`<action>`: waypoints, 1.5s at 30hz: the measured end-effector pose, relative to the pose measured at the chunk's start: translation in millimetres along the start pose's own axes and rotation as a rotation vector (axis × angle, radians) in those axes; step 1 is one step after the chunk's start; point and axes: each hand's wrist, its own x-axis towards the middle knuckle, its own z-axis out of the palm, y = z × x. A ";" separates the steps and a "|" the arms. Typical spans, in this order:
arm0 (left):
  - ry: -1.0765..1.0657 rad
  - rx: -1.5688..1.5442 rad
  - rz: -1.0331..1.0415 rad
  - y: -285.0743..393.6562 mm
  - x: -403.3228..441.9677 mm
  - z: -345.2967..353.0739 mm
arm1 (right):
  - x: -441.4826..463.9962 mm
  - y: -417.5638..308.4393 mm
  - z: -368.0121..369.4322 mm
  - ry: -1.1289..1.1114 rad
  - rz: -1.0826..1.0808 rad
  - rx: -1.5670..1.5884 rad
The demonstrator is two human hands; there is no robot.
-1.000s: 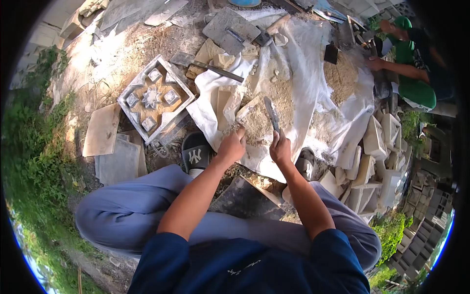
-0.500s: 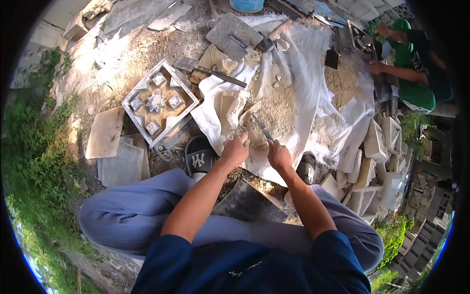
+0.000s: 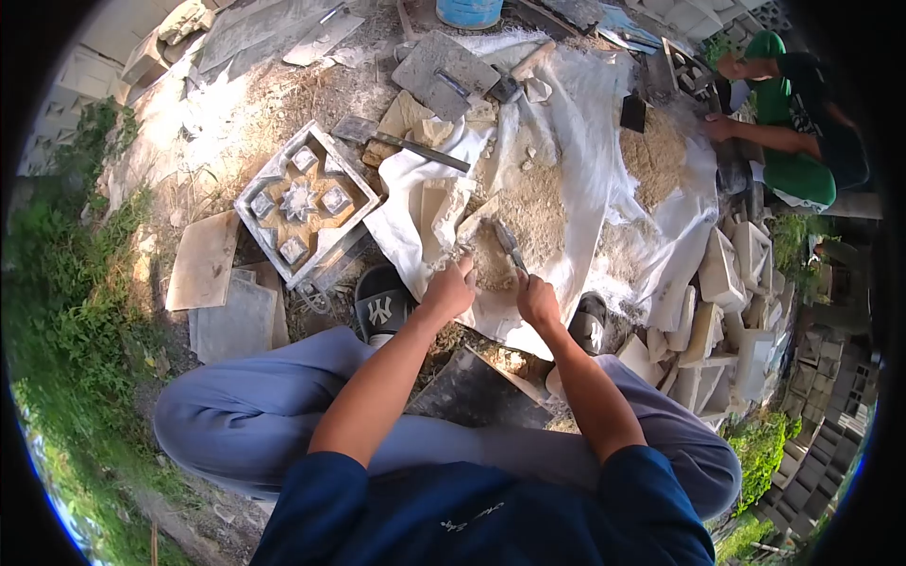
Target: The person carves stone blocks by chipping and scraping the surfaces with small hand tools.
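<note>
My right hand (image 3: 539, 301) is closed round the handle of a narrow trowel (image 3: 511, 247), its metal blade pointing forward over the sandy mix (image 3: 528, 206). Beside it, my left hand (image 3: 448, 291) has its fingers curled at the edge of the mix; what they hold, if anything, is hidden. Just ahead of the left hand is a pale, angular cast block (image 3: 436, 215) on the white sheet (image 3: 390, 219). A light broken piece (image 3: 478, 218) lies between that block and the trowel blade.
A star-patterned mould (image 3: 247, 209) lies at left, near flat slabs (image 3: 201, 261). A plastering float (image 3: 436, 68) and a long-handled tool (image 3: 420, 151) lie ahead. Cast blocks (image 3: 722, 272) are piled at right. Another person's hand (image 3: 722, 127) is at far right. A blue bucket (image 3: 469, 11) stands at the back.
The trowel blade has turned, showing a broader face, and its tip has shifted slightly right. Both hands stay in nearly the same place.
</note>
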 end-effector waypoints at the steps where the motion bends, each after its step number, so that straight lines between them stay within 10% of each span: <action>1: 0.054 0.066 0.039 -1.5 1.9 1.2 | 4.7 -5.1 -4.4 0.009 0.000 0.007; 10: 0.057 -0.004 0.145 -16.7 11.6 15.1 | 36.4 -49.4 -50.8 0.359 -0.067 0.356; 14: -0.080 -0.117 -0.098 7.0 2.3 -4.7 | 83.1 50.5 37.4 0.103 -0.246 0.044; 16: -0.037 -0.122 -0.147 6.5 1.4 -2.6 | 55.9 14.7 -7.8 0.018 0.048 0.045; 26: 0.025 -0.030 0.039 -12.4 11.3 13.8 | 65.6 4.8 -32.9 0.375 0.059 0.280; 32: 0.026 -0.039 -0.029 -23.8 21.4 20.4 | 72.4 36.2 -34.4 -0.002 -0.080 0.051; 36: 0.074 -0.019 0.129 -15.7 12.0 14.6 | 46.3 -2.4 -52.8 0.241 -0.063 0.209; 45: 0.028 0.034 -0.031 -15.8 15.6 13.8 | 36.1 10.4 -31.8 -0.021 0.117 0.152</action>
